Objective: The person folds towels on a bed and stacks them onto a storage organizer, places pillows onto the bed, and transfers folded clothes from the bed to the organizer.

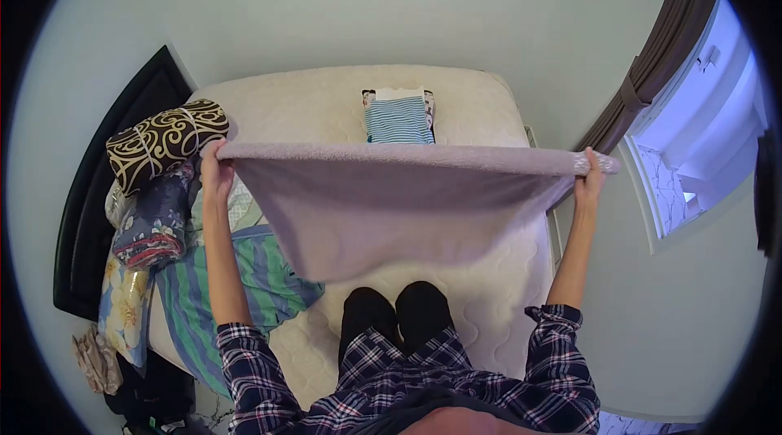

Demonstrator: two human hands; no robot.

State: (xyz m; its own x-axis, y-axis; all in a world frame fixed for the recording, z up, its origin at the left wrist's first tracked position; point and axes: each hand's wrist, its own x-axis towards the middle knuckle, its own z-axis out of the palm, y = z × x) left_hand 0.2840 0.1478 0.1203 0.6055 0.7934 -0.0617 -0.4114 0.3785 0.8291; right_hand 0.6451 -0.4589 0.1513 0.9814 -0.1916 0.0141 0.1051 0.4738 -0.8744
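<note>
A pale mauve towel-like cloth (391,223) hangs stretched between my two hands above the bed. My left hand (215,170) is closed on its upper left corner, near the patterned bolster. At the opposite corner, by a whitish patterned patch, my right hand (592,178) grips the same edge. The cloth's lower edge hangs loose over the mattress (489,305) in front of my knees. Behind the cloth lies a small folded stack with a teal-and-white striped piece (399,119) on top, its near end hidden.
At the left, a brown swirl-patterned roll (167,142), a folded floral blanket (155,219) and a flowered pillow (126,305) lie by the dark headboard (77,248). A green-blue striped cloth (236,288) spreads beside my left arm. A window (700,125) with a brown curtain (643,68) is at right.
</note>
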